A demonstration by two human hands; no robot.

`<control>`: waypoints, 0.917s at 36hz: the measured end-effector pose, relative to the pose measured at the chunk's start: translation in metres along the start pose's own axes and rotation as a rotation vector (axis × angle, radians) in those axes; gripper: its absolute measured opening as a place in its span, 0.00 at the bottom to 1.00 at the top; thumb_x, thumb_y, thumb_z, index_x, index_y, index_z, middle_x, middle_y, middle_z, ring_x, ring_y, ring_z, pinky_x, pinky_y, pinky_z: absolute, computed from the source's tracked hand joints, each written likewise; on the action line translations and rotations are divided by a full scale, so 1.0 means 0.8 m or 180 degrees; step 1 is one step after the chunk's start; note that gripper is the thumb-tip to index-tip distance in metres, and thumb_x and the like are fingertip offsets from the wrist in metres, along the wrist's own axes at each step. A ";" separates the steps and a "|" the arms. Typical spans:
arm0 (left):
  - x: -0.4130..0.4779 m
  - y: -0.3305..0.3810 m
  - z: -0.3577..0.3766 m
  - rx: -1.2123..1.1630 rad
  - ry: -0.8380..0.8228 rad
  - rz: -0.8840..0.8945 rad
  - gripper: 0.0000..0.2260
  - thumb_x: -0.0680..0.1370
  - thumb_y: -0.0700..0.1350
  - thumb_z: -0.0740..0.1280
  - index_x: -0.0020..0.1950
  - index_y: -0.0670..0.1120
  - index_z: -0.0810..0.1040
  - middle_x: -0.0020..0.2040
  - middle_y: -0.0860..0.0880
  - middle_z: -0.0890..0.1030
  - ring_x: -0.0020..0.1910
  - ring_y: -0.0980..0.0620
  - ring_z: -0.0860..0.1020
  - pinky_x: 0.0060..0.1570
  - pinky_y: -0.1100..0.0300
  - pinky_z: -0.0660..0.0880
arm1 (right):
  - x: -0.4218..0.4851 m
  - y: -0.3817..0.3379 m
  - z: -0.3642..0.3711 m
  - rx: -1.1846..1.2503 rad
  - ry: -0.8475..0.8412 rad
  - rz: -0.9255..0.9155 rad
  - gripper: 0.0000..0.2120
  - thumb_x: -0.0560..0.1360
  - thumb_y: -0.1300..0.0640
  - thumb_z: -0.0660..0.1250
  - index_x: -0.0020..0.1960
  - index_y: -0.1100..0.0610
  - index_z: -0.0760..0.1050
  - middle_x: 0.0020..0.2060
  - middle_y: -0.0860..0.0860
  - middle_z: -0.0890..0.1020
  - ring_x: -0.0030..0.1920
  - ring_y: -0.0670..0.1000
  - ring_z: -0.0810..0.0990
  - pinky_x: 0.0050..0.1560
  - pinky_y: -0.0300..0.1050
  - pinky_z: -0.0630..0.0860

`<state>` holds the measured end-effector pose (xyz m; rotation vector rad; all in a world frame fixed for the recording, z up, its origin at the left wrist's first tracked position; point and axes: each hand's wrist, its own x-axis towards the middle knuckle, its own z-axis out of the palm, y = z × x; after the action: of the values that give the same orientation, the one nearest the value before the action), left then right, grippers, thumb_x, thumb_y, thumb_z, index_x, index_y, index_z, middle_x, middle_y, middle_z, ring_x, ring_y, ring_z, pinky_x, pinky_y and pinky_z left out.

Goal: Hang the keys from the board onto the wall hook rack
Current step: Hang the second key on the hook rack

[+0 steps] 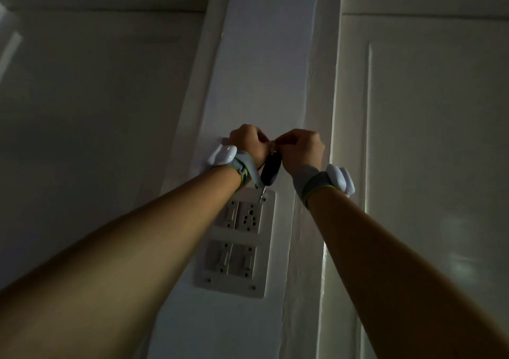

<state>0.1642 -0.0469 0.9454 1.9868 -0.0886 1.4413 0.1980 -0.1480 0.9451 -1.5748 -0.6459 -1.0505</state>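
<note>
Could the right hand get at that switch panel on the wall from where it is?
Probably yes. The right hand is raised against the wall just above the switch panel, with bare wall between them. But its fingers are pinched on the key ring, and the black key fob dangles over the panel's top edge.

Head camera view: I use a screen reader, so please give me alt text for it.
Two bare hands, left hand and right hand, meet against a white wall, pinching the top of a key bunch with a black key fob dangling between the wrists. A white switch and socket panel sits just below; the hook rack is hidden behind the hands.
</note>
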 end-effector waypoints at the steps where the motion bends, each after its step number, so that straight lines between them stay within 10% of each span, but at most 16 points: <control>1: 0.005 0.000 0.002 0.0017 -0.0008 -0.0011 0.14 0.71 0.50 0.70 0.50 0.42 0.84 0.49 0.42 0.86 0.49 0.43 0.83 0.45 0.60 0.77 | 0.005 0.002 0.002 0.0010 -0.0015 0.0011 0.10 0.67 0.66 0.71 0.35 0.51 0.82 0.35 0.51 0.82 0.39 0.52 0.81 0.41 0.41 0.76; 22: 0.026 -0.011 0.023 0.1060 0.0152 -0.0118 0.09 0.76 0.41 0.66 0.49 0.37 0.84 0.50 0.38 0.85 0.50 0.40 0.82 0.41 0.59 0.71 | 0.013 0.025 0.034 0.0043 -0.0100 0.0157 0.07 0.71 0.63 0.69 0.47 0.56 0.84 0.46 0.57 0.85 0.49 0.57 0.82 0.48 0.41 0.76; 33: -0.010 0.001 0.013 0.2158 -0.0497 0.0346 0.13 0.78 0.38 0.61 0.58 0.35 0.77 0.62 0.36 0.78 0.62 0.38 0.76 0.61 0.52 0.72 | 0.001 0.030 0.035 0.0039 -0.0184 0.0132 0.06 0.74 0.60 0.67 0.49 0.56 0.81 0.50 0.59 0.84 0.52 0.59 0.81 0.54 0.51 0.79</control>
<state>0.1693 -0.0561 0.9373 2.6728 0.2631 1.5095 0.2267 -0.1275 0.9338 -1.6063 -0.6550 -0.9715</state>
